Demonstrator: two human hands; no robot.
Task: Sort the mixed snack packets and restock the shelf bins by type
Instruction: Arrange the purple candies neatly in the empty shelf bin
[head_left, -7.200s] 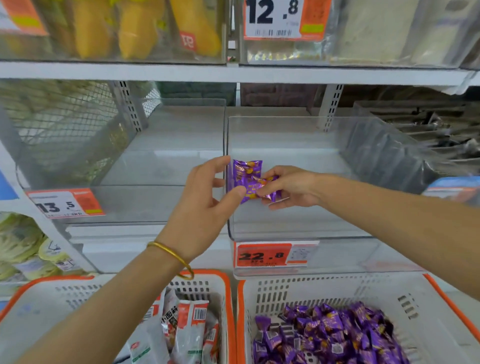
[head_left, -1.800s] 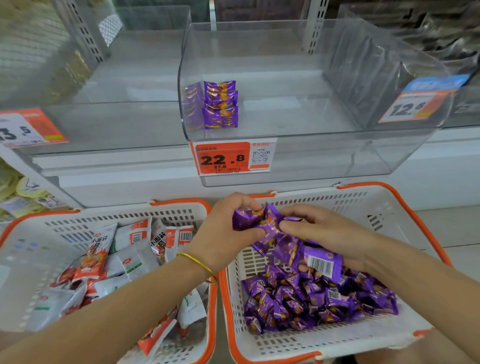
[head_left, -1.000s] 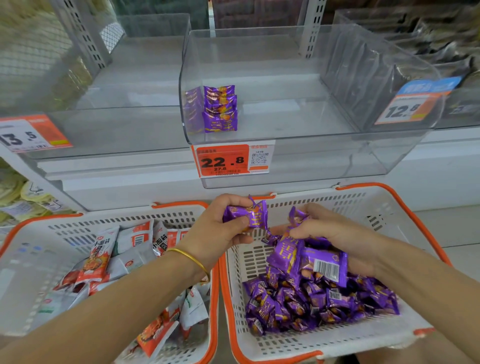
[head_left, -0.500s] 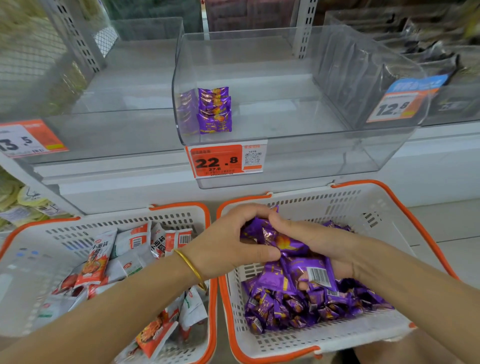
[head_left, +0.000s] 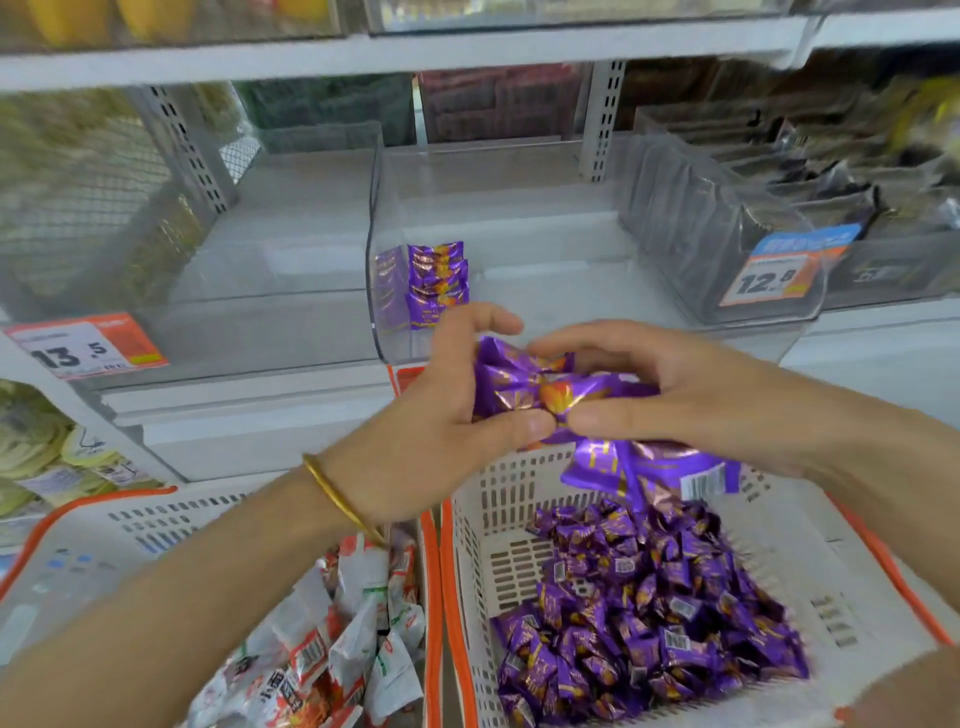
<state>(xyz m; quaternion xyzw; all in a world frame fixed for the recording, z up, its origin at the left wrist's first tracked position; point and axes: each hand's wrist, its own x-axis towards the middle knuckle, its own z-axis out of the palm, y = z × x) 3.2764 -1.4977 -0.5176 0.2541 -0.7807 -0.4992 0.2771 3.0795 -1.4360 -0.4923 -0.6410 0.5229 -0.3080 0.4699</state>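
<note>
- I have the left hand (head_left: 441, 410) and right hand (head_left: 675, 400) both pinched on a bunch of purple packets (head_left: 524, 384) above the basket (head_left: 519, 509). I judge this squares them up for the clear bin (head_left: 571, 332) behind.
- The packets are crinkly, glossy foil pillows, and more lie loose in the slotted plastic basket.
</note>
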